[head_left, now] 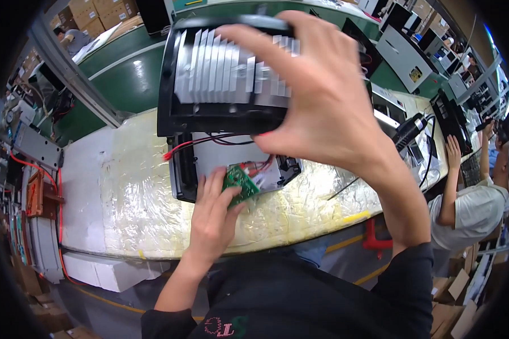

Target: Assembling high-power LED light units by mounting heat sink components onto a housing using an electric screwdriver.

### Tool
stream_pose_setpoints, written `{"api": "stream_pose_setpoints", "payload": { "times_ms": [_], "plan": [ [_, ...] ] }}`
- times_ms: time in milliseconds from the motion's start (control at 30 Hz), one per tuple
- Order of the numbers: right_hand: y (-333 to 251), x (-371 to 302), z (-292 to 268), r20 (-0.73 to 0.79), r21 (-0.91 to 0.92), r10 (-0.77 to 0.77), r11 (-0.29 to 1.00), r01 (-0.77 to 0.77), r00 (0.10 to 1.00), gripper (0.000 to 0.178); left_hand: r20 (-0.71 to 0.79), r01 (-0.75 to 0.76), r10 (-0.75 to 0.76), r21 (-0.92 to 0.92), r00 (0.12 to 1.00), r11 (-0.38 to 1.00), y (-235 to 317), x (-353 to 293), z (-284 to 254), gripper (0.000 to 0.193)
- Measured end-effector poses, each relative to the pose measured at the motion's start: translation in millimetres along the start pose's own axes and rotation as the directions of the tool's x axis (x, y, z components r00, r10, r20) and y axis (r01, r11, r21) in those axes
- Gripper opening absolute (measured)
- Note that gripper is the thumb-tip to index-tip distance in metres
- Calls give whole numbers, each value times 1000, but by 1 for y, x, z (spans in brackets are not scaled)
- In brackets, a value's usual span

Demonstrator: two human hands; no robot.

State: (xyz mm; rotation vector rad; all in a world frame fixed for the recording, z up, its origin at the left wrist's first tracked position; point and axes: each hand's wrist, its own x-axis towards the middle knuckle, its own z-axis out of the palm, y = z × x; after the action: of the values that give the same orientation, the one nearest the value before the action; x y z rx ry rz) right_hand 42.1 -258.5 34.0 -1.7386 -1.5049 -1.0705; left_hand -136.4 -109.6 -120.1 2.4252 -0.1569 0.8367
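My right hand (331, 99) grips a black housing part with silver heat sink fins (212, 70), fingers over its far edge and thumb at its near edge. It is tilted up above an open black case (185, 178) on the table; motion blurs the hand and part a little. Closed on a small green circuit board (241, 183), my left hand (210, 220) is at the near side of the case. Red and black wires (201, 142) hang below the finned part, a red plug at their end. More wires run near the board. The raised part hides the case's far side.
A film-covered worktable (136, 186) lies under the case. A black corded tool (410, 131) stands to the right. At the far right, a co-worker (469, 209) has a hand on a black panel (452, 121). A metal post (76, 79) rises at the left.
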Motion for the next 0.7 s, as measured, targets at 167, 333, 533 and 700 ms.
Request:
{"api": "stream_pose_setpoints", "payload": {
  "times_ms": [167, 333, 533, 700],
  "plan": [
    [5, 7, 56, 449, -224, 73, 974, 33, 890, 78, 271, 174, -134, -128, 953, 976, -36, 23, 11, 38],
    [3, -4, 92, 585, -231, -13, 956, 182, 811, 52, 433, 316, -218, -168, 875, 934, -34, 34, 12, 38],
    [-5, 12, 101, 708, -227, 28, 955, 190, 706, 55, 341, 261, -204, -129, 918, 957, -34, 31, 4, 35],
    [-1, 16, 102, 856, -158, 120, 987, 35, 503, 88, 380, 175, -125, -97, 916, 980, -30, 34, -11, 34]
  ]
}}
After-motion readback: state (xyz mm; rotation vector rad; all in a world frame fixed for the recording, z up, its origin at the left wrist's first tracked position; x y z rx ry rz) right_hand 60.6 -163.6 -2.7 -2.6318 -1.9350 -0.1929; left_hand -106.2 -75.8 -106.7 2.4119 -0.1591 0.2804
